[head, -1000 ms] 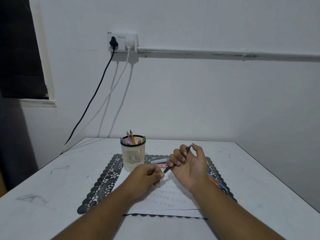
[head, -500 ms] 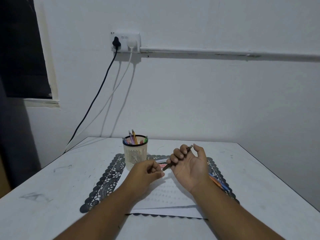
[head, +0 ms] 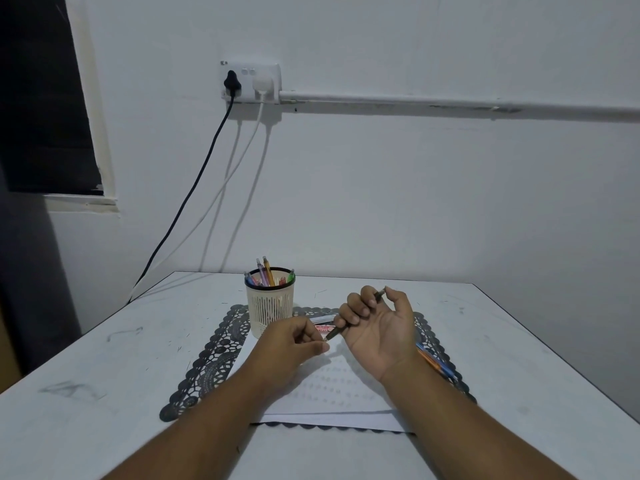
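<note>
Nearest, a white paper sheet [head: 332, 393] is laid on a dark lace mat [head: 207, 362] on the white table [head: 104, 375]. Above the sheet, a dark pen [head: 335, 333] is gripped in the right hand [head: 377, 327]: palm up, fingers curled round the barrel, thumb set at its top end. Pen is tilted, tip down-left. The left hand [head: 291, 341] is held just beside it, fingers curled, thumb and fingertips closed at the pen tip; whether the tip is actually pinched cannot be told. Orange and blue pens [head: 434, 363] are seen on the mat, partly hidden by the right wrist. Behind the hands, a red-labelled item [head: 323, 328] lies flat. Further back, a white slotted cup [head: 270, 310] is filled with coloured pens [head: 265, 273]. On the wall, a socket [head: 251, 79] is fitted with a black cable [head: 194, 188].
</note>
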The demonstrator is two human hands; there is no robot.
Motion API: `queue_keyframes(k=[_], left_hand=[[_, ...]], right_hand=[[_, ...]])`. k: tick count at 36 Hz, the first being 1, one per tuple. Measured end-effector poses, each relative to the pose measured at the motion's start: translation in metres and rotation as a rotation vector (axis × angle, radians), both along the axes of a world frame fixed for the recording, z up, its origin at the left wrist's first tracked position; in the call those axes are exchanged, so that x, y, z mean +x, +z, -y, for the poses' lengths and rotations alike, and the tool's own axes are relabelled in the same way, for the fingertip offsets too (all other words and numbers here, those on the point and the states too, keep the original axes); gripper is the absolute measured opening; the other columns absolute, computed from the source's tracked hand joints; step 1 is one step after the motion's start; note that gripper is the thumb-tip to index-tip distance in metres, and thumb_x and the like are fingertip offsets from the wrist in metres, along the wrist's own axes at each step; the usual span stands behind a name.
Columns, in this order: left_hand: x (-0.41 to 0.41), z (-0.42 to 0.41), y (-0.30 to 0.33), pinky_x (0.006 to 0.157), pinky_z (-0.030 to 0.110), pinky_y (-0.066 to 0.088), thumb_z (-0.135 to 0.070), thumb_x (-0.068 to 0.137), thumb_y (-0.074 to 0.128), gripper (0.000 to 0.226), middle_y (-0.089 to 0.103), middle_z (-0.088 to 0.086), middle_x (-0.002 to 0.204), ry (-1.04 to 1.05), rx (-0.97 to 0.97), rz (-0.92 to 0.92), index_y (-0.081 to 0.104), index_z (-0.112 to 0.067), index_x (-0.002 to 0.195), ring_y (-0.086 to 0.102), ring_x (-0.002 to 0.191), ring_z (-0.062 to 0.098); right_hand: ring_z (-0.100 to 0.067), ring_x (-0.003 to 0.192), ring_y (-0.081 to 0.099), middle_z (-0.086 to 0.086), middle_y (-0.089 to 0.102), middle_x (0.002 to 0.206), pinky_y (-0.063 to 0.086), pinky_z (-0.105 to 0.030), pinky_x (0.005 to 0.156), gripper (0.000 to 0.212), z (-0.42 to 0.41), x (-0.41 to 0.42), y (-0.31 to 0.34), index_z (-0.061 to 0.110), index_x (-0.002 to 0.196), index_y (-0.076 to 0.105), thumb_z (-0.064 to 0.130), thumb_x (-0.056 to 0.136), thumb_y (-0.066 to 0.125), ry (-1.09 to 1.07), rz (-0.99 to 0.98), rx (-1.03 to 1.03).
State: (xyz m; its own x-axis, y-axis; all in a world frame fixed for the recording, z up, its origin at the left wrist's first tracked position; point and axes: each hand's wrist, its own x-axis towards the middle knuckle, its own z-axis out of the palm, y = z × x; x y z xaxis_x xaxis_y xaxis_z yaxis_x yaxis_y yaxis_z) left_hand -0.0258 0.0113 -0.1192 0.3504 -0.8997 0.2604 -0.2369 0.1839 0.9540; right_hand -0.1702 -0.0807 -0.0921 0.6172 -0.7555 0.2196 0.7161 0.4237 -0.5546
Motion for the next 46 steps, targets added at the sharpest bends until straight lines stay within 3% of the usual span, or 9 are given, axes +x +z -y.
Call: queue_keyframes(k=[10, 36, 42, 46], left_hand=[[-0.0003, 0.0029, -0.0013, 0.057, 0.023, 0.04, 0.011, 0.079, 0.079, 0.014, 0.055, 0.015, 0.07, -0.013, 0.005, -0.072, 0.067, 0.004, 0.075, 0.046, 0.067, 0.021], [0.0019, 0.0026, -0.0033, 0.055, 0.021, 0.039, 0.007, 0.08, 0.08, 0.014, 0.054, 0.013, 0.068, -0.033, -0.007, -0.016, 0.066, 0.006, 0.078, 0.046, 0.063, 0.018], [0.0027, 0.006, -0.0054, 0.062, 0.032, 0.038, 0.011, 0.078, 0.079, 0.022, 0.051, 0.014, 0.07, -0.066, 0.008, -0.111, 0.069, -0.007, 0.069, 0.041, 0.069, 0.025], [0.0025, 0.006, -0.0053, 0.067, 0.038, 0.037, 0.01, 0.079, 0.079, 0.021, 0.051, 0.015, 0.071, -0.082, 0.009, -0.132, 0.069, -0.006, 0.071, 0.041, 0.071, 0.026]], right_hand=[[-0.019, 0.061, 0.024, -0.002, 0.025, 0.065, 0.03, -0.036, 0.062, 0.031, 0.0013, -0.0004, 0.0003, 0.016, 0.063, 0.036, 0.035, 0.087, 0.042, 0.002, -0.004, -0.023], [-0.021, 0.066, 0.014, -0.002, 0.022, 0.066, 0.03, -0.035, 0.062, 0.031, -0.0009, -0.0025, 0.001, 0.016, 0.064, 0.034, 0.035, 0.088, 0.04, 0.024, -0.022, -0.051], [-0.021, 0.065, 0.015, -0.002, 0.023, 0.065, 0.03, -0.035, 0.061, 0.034, -0.0016, -0.0028, 0.0025, 0.016, 0.064, 0.035, 0.037, 0.089, 0.04, 0.033, -0.024, -0.062], [-0.02, 0.066, 0.015, -0.002, 0.024, 0.066, 0.029, -0.036, 0.062, 0.039, -0.0016, -0.0019, 0.0008, 0.015, 0.065, 0.036, 0.043, 0.092, 0.037, 0.047, -0.006, -0.031]])
